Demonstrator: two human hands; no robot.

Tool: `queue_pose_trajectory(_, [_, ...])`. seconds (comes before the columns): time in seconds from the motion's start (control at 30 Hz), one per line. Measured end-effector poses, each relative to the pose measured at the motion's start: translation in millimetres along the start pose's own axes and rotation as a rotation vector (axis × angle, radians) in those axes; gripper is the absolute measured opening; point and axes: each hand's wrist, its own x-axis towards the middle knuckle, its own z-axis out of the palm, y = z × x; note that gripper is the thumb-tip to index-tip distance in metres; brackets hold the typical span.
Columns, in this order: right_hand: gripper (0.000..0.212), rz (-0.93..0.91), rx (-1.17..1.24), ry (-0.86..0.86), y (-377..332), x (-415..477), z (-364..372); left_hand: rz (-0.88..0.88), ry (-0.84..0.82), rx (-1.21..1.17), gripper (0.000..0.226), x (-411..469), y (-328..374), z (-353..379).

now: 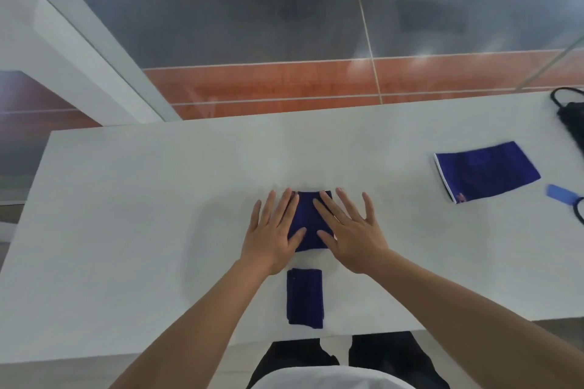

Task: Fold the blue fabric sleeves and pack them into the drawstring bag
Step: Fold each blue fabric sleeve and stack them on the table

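1. Both hands lay flat with fingers spread, gripping nothing: the left hand (274,232) and the right hand (349,230) pressed side by side on one small dark blue folded fabric sleeve (311,221), probably to flatten its crease so the fold would hold.
2. That pressed sleeve sat on the white rectangular counter (142,230), about mid-width and nearer the front edge than the back.
3. A second dark blue fabric sleeve, folded into a narrow upright rectangle (305,297), rested just beside the front edge, directly below the hands and apart from them; judged finished and set aside.
4. A third blue fabric sleeve, wider and flatter with a white-trimmed end (486,171), lay toward the right edge, well apart from the hands; judged to await further folding.
5. A black soft drawstring bag (570,118) sat at the back right corner, partly cut off by the frame; whether its mouth was open could not be told.
6. A small light blue tag-like item (559,193) lay at the right edge; its identity was unclear.
7. Packing had not begun.
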Motion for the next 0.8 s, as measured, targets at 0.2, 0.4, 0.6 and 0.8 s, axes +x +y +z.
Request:
queue_pose_trajectory(0.2, [0.066,0.041,0.039,-0.056,0.5,2.0,4.3,0.006,-0.074,0.004,0.072,6.7,-4.5,0.8])
queue_pose_trajectory(0.4, [0.067,0.143,0.351,0.044,21.3,-31.2,-26.5,-0.040,0.105,-0.158,0.061,11.4,28.8,-36.4])
queue_pose_trajectory(0.6, [0.063,0.466,0.447,0.116,108.5,-120.6,-17.1,0.099,0.056,-0.260,0.058,57.0,146.0,-62.2])
queue_pose_trajectory(0.8, [0.065,0.708,0.493,-0.016,188.9,-203.9,9.7,0.248,-0.153,-0.099,0.074,104.4,284.8,-39.7])
